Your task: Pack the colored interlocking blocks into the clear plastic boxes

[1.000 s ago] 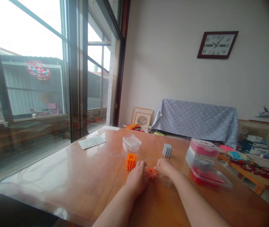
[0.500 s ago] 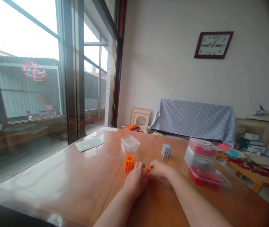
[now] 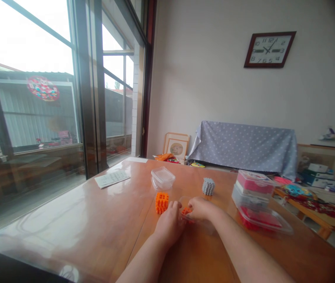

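A clear plastic box (image 3: 210, 228) with small orange building pieces (image 3: 186, 211) stands on the table between my hands. My left hand (image 3: 171, 220) is closed at the box's left side, its fingers curled over the rim. My right hand (image 3: 201, 209) reaches into the box with bent fingers pressed onto the orange pieces; its fingertips are partly hidden. An orange openwork cube (image 3: 162, 203) of interlocking pieces stands just beyond my left hand. Farther back, beyond my right hand, is a grey cube (image 3: 208, 186) of similar pieces.
Stacked clear lids or boxes (image 3: 163, 179) lie behind the orange cube. A printed sheet (image 3: 112, 179) is at the left. On the right are stacked boxes with pink and grey contents (image 3: 254, 188) and a tub with red pieces (image 3: 264, 220). A dark object (image 3: 11, 269) occupies the near left corner.
The view has shifted slightly, so things at the right appear a little farther right. Both hands stay at the box, with only slight finger movement.
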### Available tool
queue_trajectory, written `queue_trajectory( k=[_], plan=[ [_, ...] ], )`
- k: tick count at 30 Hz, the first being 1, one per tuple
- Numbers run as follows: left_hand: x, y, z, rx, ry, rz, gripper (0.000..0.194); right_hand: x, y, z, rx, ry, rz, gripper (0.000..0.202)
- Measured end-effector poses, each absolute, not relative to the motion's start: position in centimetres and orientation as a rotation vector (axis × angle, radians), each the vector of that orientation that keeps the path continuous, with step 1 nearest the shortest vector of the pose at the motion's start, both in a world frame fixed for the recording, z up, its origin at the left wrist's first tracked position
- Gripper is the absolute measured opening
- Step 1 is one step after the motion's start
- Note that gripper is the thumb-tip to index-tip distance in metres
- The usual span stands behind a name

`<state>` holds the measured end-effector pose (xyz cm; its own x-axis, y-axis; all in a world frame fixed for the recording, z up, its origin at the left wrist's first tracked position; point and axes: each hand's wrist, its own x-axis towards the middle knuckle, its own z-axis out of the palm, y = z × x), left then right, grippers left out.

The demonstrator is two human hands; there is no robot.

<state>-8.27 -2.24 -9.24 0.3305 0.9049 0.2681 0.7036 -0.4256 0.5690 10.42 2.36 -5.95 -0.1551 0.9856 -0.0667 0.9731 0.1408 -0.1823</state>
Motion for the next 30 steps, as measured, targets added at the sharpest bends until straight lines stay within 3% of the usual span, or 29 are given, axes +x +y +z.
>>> queue_trajectory(
  k=[19,30],
  plan=[
    [-8.2,-1.9,-9.2,2.261,1.452,0.770,0.027,11.4,1.6,-4.6,-1.904,-2.314,0.198,0.028],
    [-8.4,-2.2,-8.6,2.276,1.476,0.710,0.030,11.9,2.4,-5.4,-1.911,-2.269,0.415,0.024]
  ],
)
